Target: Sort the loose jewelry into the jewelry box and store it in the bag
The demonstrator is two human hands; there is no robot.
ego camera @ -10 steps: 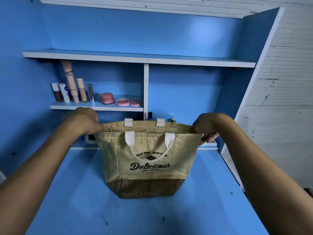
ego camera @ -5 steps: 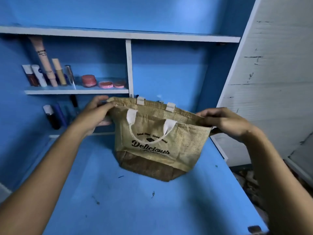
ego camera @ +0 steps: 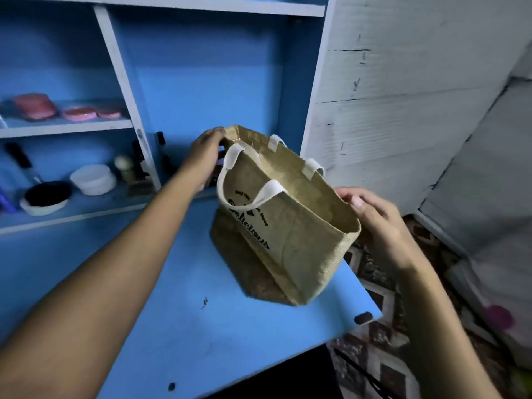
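Observation:
A tan jute bag with white handles and black "Delicious" print stands on the blue desk, near its right edge, its mouth held open. My left hand grips the far left end of the bag's rim. My right hand holds the near right end of the rim, fingers curled over it. The inside of the bag is dim; I see no jewelry box or loose jewelry.
Blue shelves at the left hold pink round tins, a white jar, a dark bowl and small bottles. A white panel wall rises on the right. Patterned floor lies beyond the desk's right edge.
The bag has turned and shifted to the right edge of the desk, and its mouth has spread open. My view has swung right and down.

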